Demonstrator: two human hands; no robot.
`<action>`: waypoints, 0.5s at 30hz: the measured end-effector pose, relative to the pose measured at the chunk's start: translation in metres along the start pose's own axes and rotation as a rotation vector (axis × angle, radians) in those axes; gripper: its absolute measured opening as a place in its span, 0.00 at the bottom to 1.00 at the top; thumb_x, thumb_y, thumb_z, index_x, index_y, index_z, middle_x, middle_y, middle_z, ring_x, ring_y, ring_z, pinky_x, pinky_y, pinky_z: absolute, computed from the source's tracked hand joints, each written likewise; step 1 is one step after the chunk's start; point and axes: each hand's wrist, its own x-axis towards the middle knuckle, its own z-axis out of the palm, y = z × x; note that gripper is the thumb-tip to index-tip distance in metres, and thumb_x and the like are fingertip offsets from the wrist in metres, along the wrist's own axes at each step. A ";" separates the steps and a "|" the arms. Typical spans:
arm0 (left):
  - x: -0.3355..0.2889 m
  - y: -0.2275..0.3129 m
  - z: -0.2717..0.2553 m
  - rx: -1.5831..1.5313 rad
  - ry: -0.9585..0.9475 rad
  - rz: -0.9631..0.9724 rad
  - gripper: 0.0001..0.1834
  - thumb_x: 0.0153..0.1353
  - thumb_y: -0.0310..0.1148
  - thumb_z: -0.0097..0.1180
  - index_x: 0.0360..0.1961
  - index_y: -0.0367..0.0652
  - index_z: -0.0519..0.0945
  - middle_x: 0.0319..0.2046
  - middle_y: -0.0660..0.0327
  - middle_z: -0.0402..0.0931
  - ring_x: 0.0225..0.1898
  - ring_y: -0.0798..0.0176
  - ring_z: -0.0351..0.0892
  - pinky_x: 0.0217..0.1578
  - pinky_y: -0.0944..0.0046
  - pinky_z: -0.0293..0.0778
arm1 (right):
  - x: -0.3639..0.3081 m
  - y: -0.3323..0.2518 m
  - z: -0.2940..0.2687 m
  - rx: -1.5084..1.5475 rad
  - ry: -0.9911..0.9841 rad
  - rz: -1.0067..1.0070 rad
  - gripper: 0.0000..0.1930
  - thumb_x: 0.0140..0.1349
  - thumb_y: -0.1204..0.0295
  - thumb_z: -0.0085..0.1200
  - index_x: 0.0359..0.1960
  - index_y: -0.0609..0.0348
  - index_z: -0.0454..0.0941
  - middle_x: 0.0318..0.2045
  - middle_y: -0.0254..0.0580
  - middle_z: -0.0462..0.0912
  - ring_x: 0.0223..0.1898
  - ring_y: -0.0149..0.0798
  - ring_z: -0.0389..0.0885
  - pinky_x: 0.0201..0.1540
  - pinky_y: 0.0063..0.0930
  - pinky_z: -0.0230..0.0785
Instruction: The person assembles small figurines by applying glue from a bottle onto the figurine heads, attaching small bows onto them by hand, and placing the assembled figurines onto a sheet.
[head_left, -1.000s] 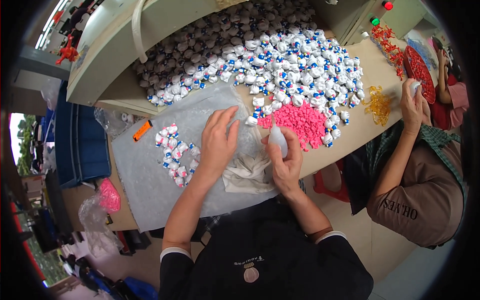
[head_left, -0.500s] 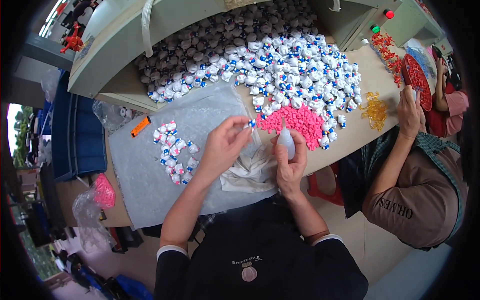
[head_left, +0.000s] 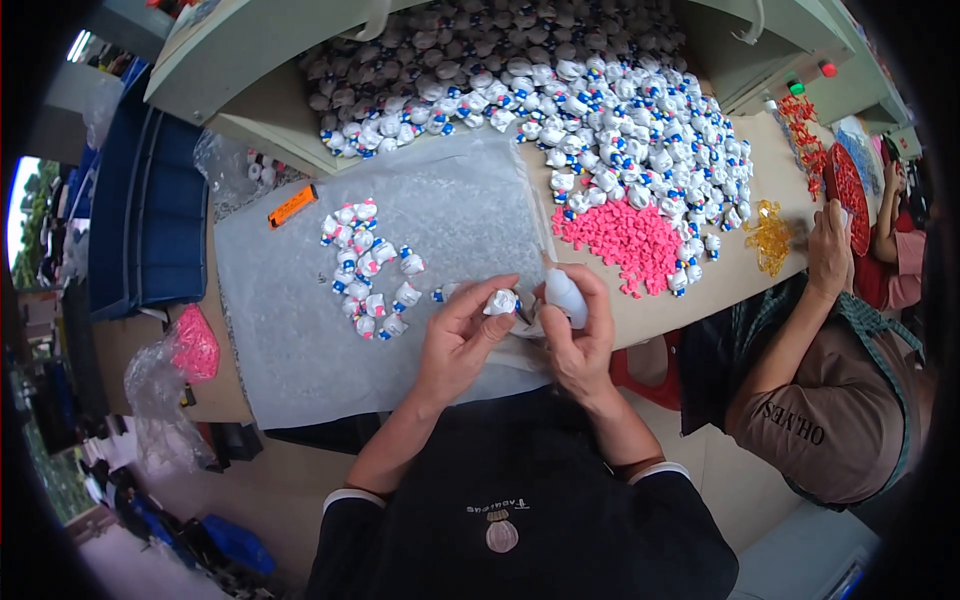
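Between the thumb and fingers of my left hand (head_left: 455, 345) is a small white figurine (head_left: 501, 302), its rounded white side uppermost. My right hand (head_left: 585, 345) grips a translucent white squeeze bottle (head_left: 566, 298) with a thin nozzle pointing up and away, close beside the figurine but apart from it. Beyond the bottle lies a heap of small pink pieces (head_left: 630, 245). A large pile of white and blue figurines (head_left: 630, 140) spreads behind it. On the grey-white sheet (head_left: 460, 200), left of my hands, sits a loose group of figurines with pink parts (head_left: 365, 262).
An orange box cutter (head_left: 292, 206) lies on the sheet. Blue bins (head_left: 155, 210) and a bag of pink pieces (head_left: 196, 345) stand at the left. On the right, a co-worker (head_left: 810, 400) sits by yellow pieces (head_left: 768, 238) and a red tray (head_left: 847, 195). A shelf edge (head_left: 250, 65) overhangs the back.
My left hand has come nearer my body and the bottle, and the figurine in it now shows its white side. The right hand still holds the bottle. The whole view has shifted slightly.
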 end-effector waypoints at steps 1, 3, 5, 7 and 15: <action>-0.001 0.000 -0.002 -0.004 0.011 0.002 0.22 0.61 0.23 0.54 0.57 0.36 0.68 0.42 0.60 0.73 0.44 0.70 0.74 0.43 0.72 0.71 | -0.001 -0.004 -0.002 0.058 0.034 0.017 0.17 0.54 0.79 0.60 0.46 0.66 0.70 0.33 0.39 0.79 0.32 0.26 0.76 0.34 0.18 0.69; -0.003 0.006 -0.002 -0.069 0.057 -0.001 0.20 0.60 0.20 0.54 0.54 0.36 0.70 0.41 0.61 0.74 0.45 0.70 0.74 0.46 0.72 0.70 | -0.007 -0.014 -0.016 -0.004 -0.028 0.038 0.18 0.53 0.78 0.61 0.45 0.67 0.71 0.32 0.38 0.79 0.30 0.25 0.75 0.33 0.18 0.69; -0.007 0.004 -0.003 -0.189 0.069 -0.025 0.19 0.59 0.19 0.54 0.53 0.35 0.70 0.40 0.61 0.74 0.46 0.70 0.74 0.46 0.72 0.70 | -0.009 -0.019 -0.027 -0.155 -0.066 -0.064 0.19 0.48 0.77 0.65 0.42 0.67 0.74 0.26 0.36 0.78 0.25 0.25 0.73 0.28 0.19 0.66; -0.011 0.001 -0.005 -0.307 0.079 -0.050 0.18 0.59 0.19 0.54 0.51 0.35 0.71 0.40 0.61 0.75 0.46 0.70 0.74 0.46 0.72 0.70 | -0.005 -0.024 -0.035 -0.238 -0.136 -0.146 0.19 0.46 0.77 0.66 0.41 0.66 0.76 0.24 0.37 0.78 0.23 0.26 0.73 0.26 0.20 0.65; -0.012 -0.008 -0.008 -0.265 0.052 -0.094 0.16 0.59 0.19 0.54 0.49 0.33 0.71 0.40 0.59 0.76 0.44 0.70 0.75 0.46 0.72 0.71 | -0.005 -0.023 -0.037 -0.347 -0.213 -0.207 0.18 0.42 0.76 0.67 0.38 0.65 0.80 0.18 0.38 0.74 0.18 0.30 0.71 0.21 0.21 0.60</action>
